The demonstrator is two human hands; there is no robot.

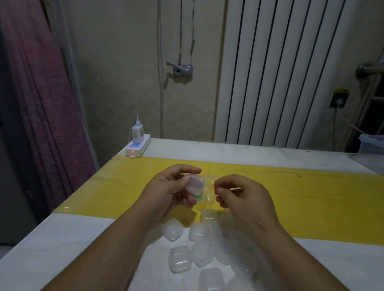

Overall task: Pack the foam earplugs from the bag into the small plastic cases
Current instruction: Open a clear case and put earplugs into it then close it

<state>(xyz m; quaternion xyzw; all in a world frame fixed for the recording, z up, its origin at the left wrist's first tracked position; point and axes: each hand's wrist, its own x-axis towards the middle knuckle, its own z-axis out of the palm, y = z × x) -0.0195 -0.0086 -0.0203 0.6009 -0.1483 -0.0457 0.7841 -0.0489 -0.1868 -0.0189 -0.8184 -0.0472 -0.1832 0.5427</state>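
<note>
Left hand [169, 188] grips case [194, 185], raised

You see everything through one wide-angle camera on your head, facing forward and down along your forearms. It sits close: your left hand [167, 195] and right hand [248, 202] fill the middle, with the small case [194, 185] and bag [209, 191] between them. Beyond the hands it reaches the table [72, 239] edge and the wall [123, 76]; below the wrists lie the loose cases [179, 259].
</note>
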